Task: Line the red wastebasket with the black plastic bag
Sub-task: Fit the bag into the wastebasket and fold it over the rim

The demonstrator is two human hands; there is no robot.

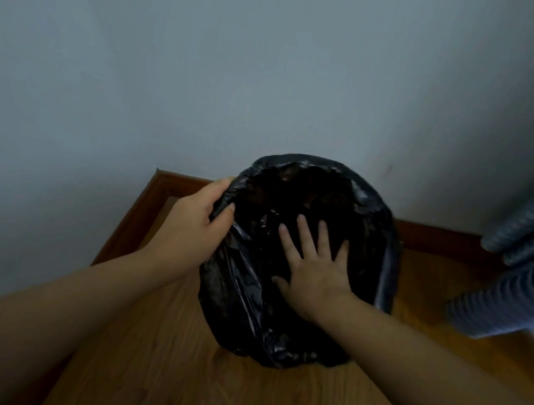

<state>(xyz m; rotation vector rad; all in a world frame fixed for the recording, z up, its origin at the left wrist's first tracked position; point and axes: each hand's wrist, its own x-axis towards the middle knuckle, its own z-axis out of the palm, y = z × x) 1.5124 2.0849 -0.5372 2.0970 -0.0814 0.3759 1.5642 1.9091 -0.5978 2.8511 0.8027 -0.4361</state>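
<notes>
Black plastic bag (278, 312) drapes over the wastebasket, hiding it entirely, standing on the wooden floor (168, 376) in the wall corner at twelve o'clock from me. My left hand (198, 224) pinches the bag's rim at nine o'clock; my right hand (312, 269) lies flat, fingers spread, inside the opening.

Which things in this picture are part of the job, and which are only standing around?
Part of the job:
- black plastic bag, draped over the wastebasket, whose red is hidden
- left hand, gripping the bag's edge
- right hand, spread flat inside the opening

Only standing around:
- curtain
- wooden floor
- wall
- baseboard
</notes>
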